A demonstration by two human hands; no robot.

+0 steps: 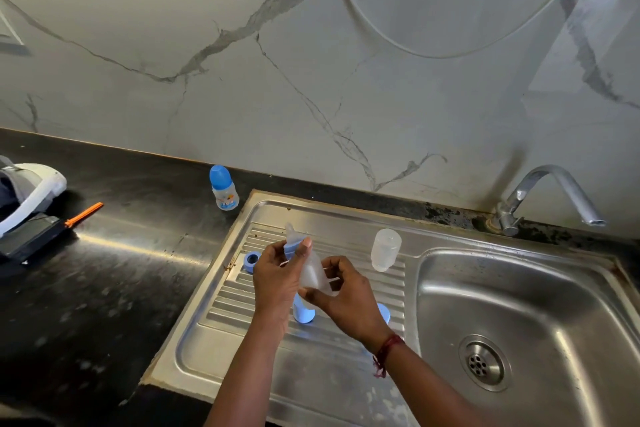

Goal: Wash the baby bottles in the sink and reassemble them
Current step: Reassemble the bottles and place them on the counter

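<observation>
Over the steel drainboard (242, 340) my left hand (277, 279) grips a clear baby bottle (311, 270) near its blue collar, with a clear teat (291, 234) on top. My right hand (349, 302) holds the bottle's base from below. Under my hands lies a blue cap (304, 314), and a second blue piece (384, 311) shows behind my right wrist. A blue screw ring (252, 259) lies on the drainboard's left. A second clear bottle body (385, 250) stands mouth down near the basin. An assembled bottle with a blue cap (223, 187) stands on the black counter by the wall.
The sink basin (519, 305) with its drain (482, 362) lies to the right, under a chrome tap (550, 196). On the black counter at left lie an orange-handled tool (85, 214) and a dark device (31, 239) with white straps. A marble wall rises behind.
</observation>
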